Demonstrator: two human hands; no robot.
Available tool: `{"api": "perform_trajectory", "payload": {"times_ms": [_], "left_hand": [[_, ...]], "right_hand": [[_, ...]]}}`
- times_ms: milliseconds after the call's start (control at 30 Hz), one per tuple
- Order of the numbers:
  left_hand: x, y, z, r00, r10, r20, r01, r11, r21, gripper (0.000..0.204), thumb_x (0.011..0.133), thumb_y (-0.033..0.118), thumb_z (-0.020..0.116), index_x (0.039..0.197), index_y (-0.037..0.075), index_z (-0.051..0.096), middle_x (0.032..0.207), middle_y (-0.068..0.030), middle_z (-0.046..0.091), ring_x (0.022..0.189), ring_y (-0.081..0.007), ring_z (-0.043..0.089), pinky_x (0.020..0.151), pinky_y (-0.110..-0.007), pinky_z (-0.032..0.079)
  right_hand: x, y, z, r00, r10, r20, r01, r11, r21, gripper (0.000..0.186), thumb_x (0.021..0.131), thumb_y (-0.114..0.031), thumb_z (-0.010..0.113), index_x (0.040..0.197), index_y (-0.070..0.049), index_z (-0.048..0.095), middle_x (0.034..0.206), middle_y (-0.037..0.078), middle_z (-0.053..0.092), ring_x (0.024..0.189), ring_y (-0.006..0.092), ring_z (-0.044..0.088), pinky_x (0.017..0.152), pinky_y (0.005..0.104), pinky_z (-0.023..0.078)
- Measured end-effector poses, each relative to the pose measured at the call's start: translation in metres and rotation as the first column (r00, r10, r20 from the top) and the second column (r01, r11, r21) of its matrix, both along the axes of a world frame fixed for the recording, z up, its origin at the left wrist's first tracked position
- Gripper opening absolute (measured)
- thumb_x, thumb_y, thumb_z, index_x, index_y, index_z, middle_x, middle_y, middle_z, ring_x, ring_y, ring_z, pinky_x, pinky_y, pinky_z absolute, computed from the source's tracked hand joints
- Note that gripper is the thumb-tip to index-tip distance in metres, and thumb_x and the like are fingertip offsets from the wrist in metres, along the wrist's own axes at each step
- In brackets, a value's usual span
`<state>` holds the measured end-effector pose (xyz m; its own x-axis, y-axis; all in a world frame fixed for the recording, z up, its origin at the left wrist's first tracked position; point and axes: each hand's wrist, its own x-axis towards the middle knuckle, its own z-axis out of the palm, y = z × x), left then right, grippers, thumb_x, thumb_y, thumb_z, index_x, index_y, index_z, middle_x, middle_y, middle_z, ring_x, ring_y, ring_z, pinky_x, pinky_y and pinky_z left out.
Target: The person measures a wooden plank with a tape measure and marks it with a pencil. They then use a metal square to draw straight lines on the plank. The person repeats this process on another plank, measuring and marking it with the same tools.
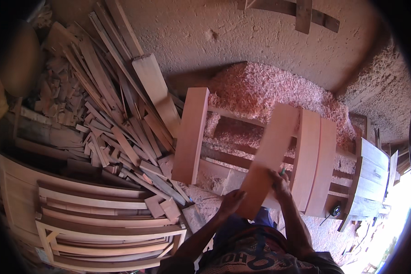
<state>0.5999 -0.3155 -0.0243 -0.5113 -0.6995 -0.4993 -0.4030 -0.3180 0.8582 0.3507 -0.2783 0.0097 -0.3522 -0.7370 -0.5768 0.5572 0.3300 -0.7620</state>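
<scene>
A smooth, reddish-brown wooden board [270, 153] lies lengthwise in front of me, its near end by my body and its far end toward the workbench's far side. My left hand [233, 202] grips the board's left edge close to the near end. On the opposite edge, a little farther up, my right hand [279, 183] is closed against the board. A small green stick-like item [282, 172] pokes out of the right hand; its kind is too small to tell. Beside the board on the right are two similar planks [305, 157] [322, 164].
A slatted wooden frame [235, 160] supports the planks, with a thick board [191, 137] at its left. A black tape measure [335, 210] sits at the right. Wood shavings [278, 84] heap behind. Offcuts [118, 141] and stacked wooden frames [109, 237] fill the left side.
</scene>
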Motion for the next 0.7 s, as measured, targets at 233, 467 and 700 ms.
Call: {"api": "perform_trajectory", "payload": {"times_ms": [233,467,700], "left_hand": [[0.073,-0.08,-0.022,0.852,0.507,0.129,-0.21,0.558,-0.803,0.054,0.095,0.04,0.07,0.128,-0.002,0.063,0.124,-0.0232,0.066,0.114,-0.0367,0.063,0.098,-0.048,0.049],[0.17,-0.146,-0.058,0.759,0.615,0.211,-0.421,0.712,-0.562,0.086,0.089,0.05,0.074,0.148,-0.002,0.041,0.145,-0.0297,0.045,0.136,-0.0471,0.042,0.114,-0.056,0.034],[0.163,-0.14,-0.102,0.779,0.592,0.206,-0.355,0.687,-0.633,0.114,0.079,0.052,0.084,0.157,-0.001,0.021,0.157,-0.0305,0.022,0.145,-0.0473,0.025,0.117,-0.058,0.03]], "right_hand": [[0.083,-0.159,-0.009,0.978,0.168,0.121,-0.129,0.953,-0.275,0.019,0.097,-0.021,0.068,0.109,-0.007,0.071,0.092,0.0,0.072,0.07,0.0066,0.063,0.056,0.023,0.047],[0.126,-0.227,-0.09,0.947,0.28,0.159,-0.268,0.959,-0.096,0.027,0.099,-0.026,0.068,0.117,-0.007,0.07,0.1,0.006,0.073,0.081,0.0121,0.07,0.06,0.0275,0.054],[0.112,-0.219,-0.121,0.956,0.294,0.008,-0.287,0.938,-0.196,0.038,0.099,-0.035,0.068,0.124,-0.006,0.069,0.113,0.006,0.073,0.095,0.0153,0.069,0.075,0.0312,0.056]]}}
